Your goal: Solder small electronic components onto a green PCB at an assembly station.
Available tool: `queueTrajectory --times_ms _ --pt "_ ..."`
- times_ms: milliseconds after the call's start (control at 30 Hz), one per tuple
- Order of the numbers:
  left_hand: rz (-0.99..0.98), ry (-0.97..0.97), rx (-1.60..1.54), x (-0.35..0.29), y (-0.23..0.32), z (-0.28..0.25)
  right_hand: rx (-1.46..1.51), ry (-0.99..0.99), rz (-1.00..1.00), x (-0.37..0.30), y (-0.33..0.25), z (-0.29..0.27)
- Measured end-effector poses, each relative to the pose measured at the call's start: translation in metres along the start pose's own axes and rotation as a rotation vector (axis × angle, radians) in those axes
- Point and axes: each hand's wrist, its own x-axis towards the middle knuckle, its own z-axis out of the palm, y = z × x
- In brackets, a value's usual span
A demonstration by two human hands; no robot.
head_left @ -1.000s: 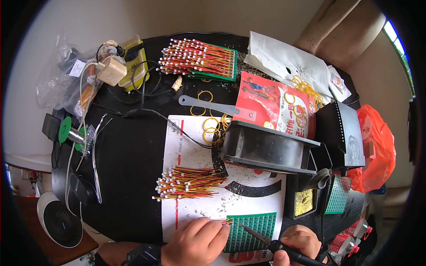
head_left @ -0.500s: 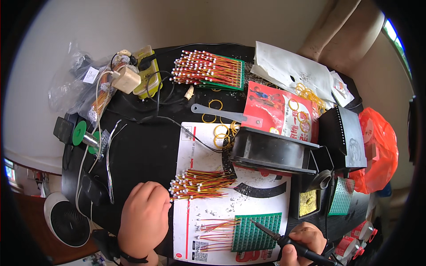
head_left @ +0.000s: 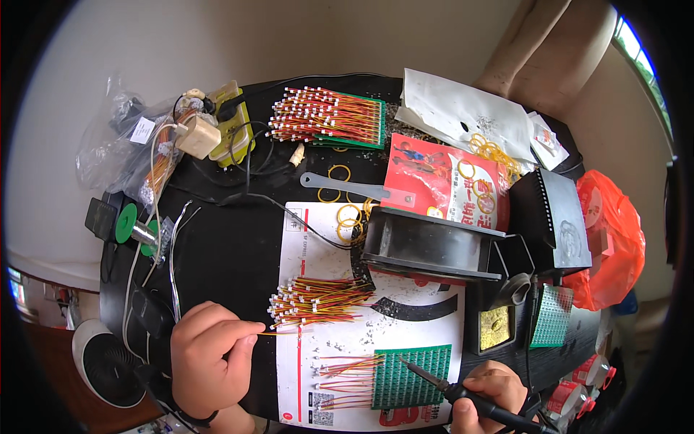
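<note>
My left hand (head_left: 210,354) is closed in a pinch just left of a pile of red and yellow wire leads (head_left: 322,302) with white connectors. A thin connector wire (head_left: 278,333) sticks out to the right from its fingertips. My right hand (head_left: 497,390) grips a black soldering iron (head_left: 463,396), its tip over a green circuit board (head_left: 413,376) near the front edge. Whether the tip touches the board I cannot tell. Several leads (head_left: 343,365) run out from the board's left side, with white connectors at their far ends.
Wired green boards (head_left: 382,124) lie stacked at the back. A black solder-iron stand (head_left: 434,242) and yellow sponge (head_left: 494,328) are right of the pile. A green solder spool (head_left: 127,223), cables and a charger (head_left: 197,137) lie left. Another green board (head_left: 553,316) leans at right.
My left hand has turned, and a wire now shows pinched at its fingertips. The right hand and iron hold nearly the same place over the board. The whole view has shifted slightly.
</note>
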Motion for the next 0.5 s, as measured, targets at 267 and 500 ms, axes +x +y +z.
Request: queueTrajectory --times_ms 267,500 --pt "-0.159 0.100 -0.516 -0.006 0.029 0.034 -0.049 0.017 -0.041 -0.002 0.001 0.000" --pt "-0.052 -0.114 -0.554 -0.010 0.041 0.043 -0.649 0.535 -0.573 -0.004 0.038 -0.012"
